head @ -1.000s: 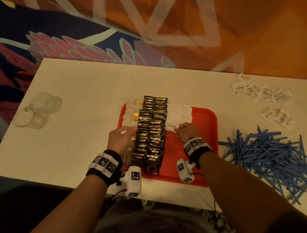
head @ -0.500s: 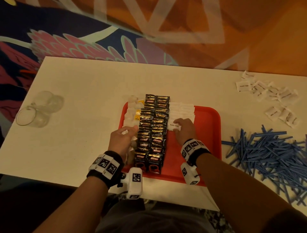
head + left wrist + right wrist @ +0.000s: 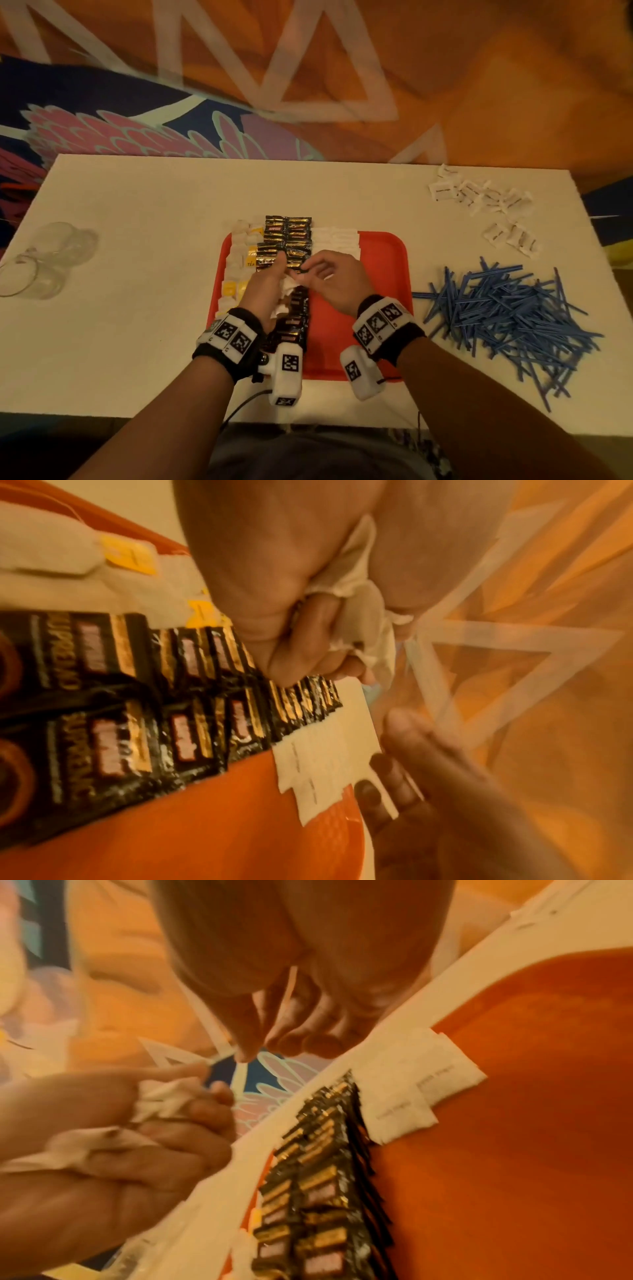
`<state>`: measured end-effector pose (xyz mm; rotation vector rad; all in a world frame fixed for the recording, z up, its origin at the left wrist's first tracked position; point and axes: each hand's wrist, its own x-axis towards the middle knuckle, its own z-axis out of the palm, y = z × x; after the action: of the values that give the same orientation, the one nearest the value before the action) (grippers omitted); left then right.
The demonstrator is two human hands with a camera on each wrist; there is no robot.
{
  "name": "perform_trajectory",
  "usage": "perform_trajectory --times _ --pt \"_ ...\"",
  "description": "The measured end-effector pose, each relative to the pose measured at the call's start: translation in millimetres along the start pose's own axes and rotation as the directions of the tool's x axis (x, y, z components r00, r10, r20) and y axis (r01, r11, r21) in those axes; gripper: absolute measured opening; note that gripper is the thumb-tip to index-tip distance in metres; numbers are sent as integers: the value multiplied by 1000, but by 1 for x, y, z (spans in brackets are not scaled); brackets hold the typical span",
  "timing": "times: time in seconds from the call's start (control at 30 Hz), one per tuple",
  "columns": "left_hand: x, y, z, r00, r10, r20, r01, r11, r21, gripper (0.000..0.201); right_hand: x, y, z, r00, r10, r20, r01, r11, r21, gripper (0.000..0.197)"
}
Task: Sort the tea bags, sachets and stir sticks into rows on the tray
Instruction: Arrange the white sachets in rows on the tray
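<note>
A red tray [image 3: 383, 270] carries a column of tea bags [image 3: 238, 267] at its left, two columns of black sachets [image 3: 289, 233] in the middle and a short row of white sachets [image 3: 339, 240] to their right. My left hand [image 3: 277, 270] hovers over the black sachets and grips a crumpled bunch of white sachets [image 3: 286, 291], also seen in the left wrist view as the bunch [image 3: 356, 607]. My right hand [image 3: 308, 274] meets it; thumb and fingers pinch the edge of one white sachet [image 3: 221, 1057] beside the left hand [image 3: 154, 1137].
Loose white sachets [image 3: 479, 198] lie at the table's far right. A heap of blue stir sticks [image 3: 507, 315] lies right of the tray. Clear glass cups [image 3: 44, 260] lie on their sides at the left edge. The tray's right part is bare red.
My right hand left the white row on the tray and moved left to the left hand. My left hand rose from the tea bag side to above the black sachets.
</note>
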<state>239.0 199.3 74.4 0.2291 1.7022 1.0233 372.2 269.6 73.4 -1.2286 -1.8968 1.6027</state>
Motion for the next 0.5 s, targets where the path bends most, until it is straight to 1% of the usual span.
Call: perform_trajectory --times 0.07,0.13,0.17,0.27,0.33,0.4,0.5 --pt "-5 7 16 999 20 40 -20 1000 3 51 -6 -10 -5 998 60 38 -60 998 16 15" --pt "-10 12 28 995 56 78 -58 998 25 44 -10 -12 -14 992 123 12 -122 992 -11 11" --pt "-13 13 33 993 65 96 -69 997 31 44 -12 -13 -19 989 147 -7 -147 989 -2 9" --pt "-13 13 43 987 85 138 -90 996 30 47 -19 -16 -34 973 229 -34 -221 962 162 13" --pt "-16 15 50 981 82 177 -85 996 10 47 -26 -19 -42 966 256 -41 -237 936 262 16" --pt "-21 17 55 980 73 185 -67 997 -39 48 -31 -20 -49 962 265 -71 -229 918 325 18" --pt "-27 18 57 991 56 118 -49 997 -60 46 -38 -24 -60 955 262 -138 -188 896 403 19"
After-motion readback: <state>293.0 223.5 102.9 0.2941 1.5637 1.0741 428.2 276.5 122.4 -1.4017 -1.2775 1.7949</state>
